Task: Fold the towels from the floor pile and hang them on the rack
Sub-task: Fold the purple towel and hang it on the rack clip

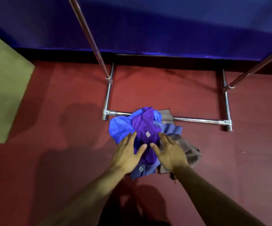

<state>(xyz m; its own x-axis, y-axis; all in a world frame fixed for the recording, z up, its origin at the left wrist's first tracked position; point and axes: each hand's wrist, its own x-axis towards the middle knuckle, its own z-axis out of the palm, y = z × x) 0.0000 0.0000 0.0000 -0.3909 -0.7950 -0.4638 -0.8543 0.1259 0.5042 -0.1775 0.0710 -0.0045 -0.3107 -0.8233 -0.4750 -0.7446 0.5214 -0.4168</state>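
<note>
A crumpled pile of towels lies on the red floor against the rack's front base bar. A purple towel (145,126) with a small white tag is on top, a bright blue towel (119,128) lies to its left, and a brown towel (189,150) to its right. My left hand (127,153) and my right hand (169,152) reach over the pile with fingers spread and straight, on either side of the purple towel. Neither hand grips anything. The chrome rack (197,120) stands just behind the pile, its two uprights rising out of view.
A blue curtain or wall (164,22) runs behind the rack. A green mat or panel (3,85) lies at the far left. Red floor (58,160) stretches to both sides of the pile. The rack's hanging bar is out of view.
</note>
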